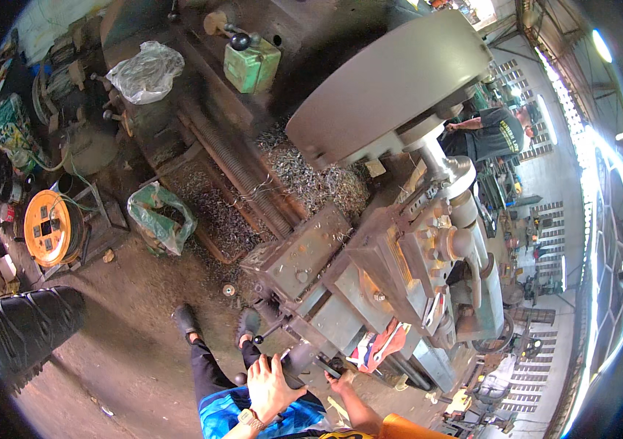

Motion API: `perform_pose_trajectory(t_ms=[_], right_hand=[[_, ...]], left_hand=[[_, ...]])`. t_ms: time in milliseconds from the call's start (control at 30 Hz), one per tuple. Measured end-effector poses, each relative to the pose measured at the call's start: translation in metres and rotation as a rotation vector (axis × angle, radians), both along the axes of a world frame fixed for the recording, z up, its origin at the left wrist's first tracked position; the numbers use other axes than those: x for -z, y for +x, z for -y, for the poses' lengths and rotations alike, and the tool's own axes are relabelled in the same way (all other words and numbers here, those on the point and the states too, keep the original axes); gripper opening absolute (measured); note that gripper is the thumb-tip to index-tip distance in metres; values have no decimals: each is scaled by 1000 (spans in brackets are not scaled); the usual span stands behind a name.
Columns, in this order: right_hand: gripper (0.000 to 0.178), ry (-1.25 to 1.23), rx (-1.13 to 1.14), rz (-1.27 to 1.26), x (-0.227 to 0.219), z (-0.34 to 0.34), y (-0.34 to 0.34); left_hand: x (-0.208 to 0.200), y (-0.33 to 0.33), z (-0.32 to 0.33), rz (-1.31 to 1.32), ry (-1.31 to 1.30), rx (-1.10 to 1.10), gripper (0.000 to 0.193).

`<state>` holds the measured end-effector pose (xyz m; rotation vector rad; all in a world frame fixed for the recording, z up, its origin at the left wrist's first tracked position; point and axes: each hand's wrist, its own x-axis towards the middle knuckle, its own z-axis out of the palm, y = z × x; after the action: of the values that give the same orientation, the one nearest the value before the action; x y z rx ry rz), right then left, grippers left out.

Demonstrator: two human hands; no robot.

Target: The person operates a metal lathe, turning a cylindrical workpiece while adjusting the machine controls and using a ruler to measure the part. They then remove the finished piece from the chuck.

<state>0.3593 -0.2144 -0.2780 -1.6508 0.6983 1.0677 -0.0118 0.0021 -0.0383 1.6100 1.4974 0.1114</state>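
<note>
At bottom centre, our left hand [270, 388] spreads its fingers wide near the grey part [300, 358]; our right hand [341, 382] meets the handle [335, 364] (whether its fingers close, we cannot tell). A swinging handle could snag the nearby cloth [382, 347].

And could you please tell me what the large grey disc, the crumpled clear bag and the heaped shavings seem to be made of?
Large grey disc: probably metal, smooth with a dull sheen, judging by its evenly grey rim.
Crumpled clear bag: apparently thin plastic film, glossy, see-through and creased.
Heaped shavings: likely metal, with bright silvery glints among loose bits.
</note>
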Motion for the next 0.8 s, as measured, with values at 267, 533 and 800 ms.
perform_pose_trajectory(t_ms=[267, 533, 800], right_hand=[[38, -81, -254, -43, -36, -32, -25], [41, 134, -552, -139, 14, 10, -7], [50, 367, -132, -538, 89, 19, -10]], left_hand=[[-6, 2, -3, -15, 10, 9, 104], [-16, 7, -5, -65, 96, 48, 104], [-15, 14, 1, -115, 52, 35, 102]])
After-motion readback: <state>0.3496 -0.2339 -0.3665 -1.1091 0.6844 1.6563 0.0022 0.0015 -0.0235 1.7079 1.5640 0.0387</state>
